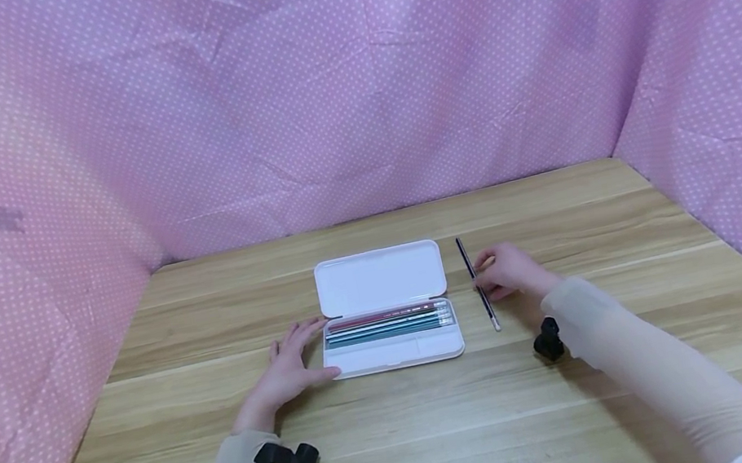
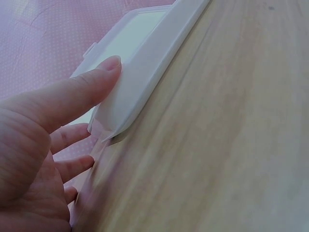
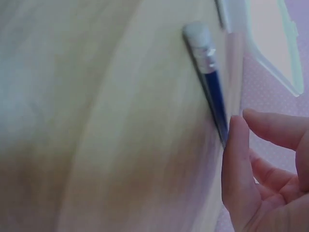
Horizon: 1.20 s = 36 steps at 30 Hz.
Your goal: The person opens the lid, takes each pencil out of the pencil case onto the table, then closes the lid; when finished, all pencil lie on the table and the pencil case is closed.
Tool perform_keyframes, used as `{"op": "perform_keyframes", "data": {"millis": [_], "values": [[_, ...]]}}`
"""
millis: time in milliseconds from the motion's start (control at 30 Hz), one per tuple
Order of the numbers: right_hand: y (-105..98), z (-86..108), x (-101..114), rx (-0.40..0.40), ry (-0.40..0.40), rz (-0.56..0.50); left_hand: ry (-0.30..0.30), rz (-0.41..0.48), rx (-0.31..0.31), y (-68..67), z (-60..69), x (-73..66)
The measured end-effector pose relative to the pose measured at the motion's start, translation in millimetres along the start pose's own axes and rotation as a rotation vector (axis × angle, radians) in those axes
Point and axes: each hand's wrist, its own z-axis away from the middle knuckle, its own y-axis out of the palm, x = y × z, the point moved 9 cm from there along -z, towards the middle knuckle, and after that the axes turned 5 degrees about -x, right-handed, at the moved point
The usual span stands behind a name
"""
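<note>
An open white pencil case (image 1: 369, 357) lies on the wooden table, its lid (image 1: 380, 279) folded back. Several pencils (image 1: 387, 324), reddish and green, lie side by side in its upper compartment. At the case's left end rests my left hand (image 1: 288, 368), fingers spread; the thumb (image 2: 91, 84) touches the case's front corner. To the right of the case, a dark blue pencil (image 1: 487, 306) with a white eraser end lies slanted on the table. My right hand (image 1: 510, 270) pinches it near its middle with thumb and fingertips. The thumb hides part of the pencil in the right wrist view.
The wooden table (image 1: 408, 440) extends around the case on all sides. A pink polka-dot cloth (image 1: 345, 87) hangs behind the table and along both sides. Each wrist carries a small black camera.
</note>
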Motion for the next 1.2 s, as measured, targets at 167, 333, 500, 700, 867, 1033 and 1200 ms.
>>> {"op": "perform_keyframes", "data": {"millis": [167,333,500,700,867,1033,1200], "values": [[-2.1,4.6,10.6,-0.001,-0.048,0.046,-0.005,-0.003,0.001,0.7,1.0,0.6],[-0.7,8.6,26.8,-0.01,-0.127,0.101,-0.005,-0.009,0.002,1.6,1.8,0.7],[7.5,13.2,43.6,-0.011,-0.189,0.1,-0.009,-0.009,0.002,2.3,2.2,1.4],[22.7,22.2,63.7,0.017,-0.244,0.1,-0.008,-0.01,0.001,3.5,1.9,1.2],[36.3,24.7,74.2,0.047,-0.275,0.135,-0.008,-0.015,-0.004,3.4,1.8,0.5],[52.7,25.5,83.3,0.075,-0.339,0.181,-0.008,-0.022,-0.008,3.2,1.9,0.9],[69.8,29.6,92.4,0.116,-0.396,0.186,-0.005,-0.017,-0.005,3.4,1.5,0.9]]}}
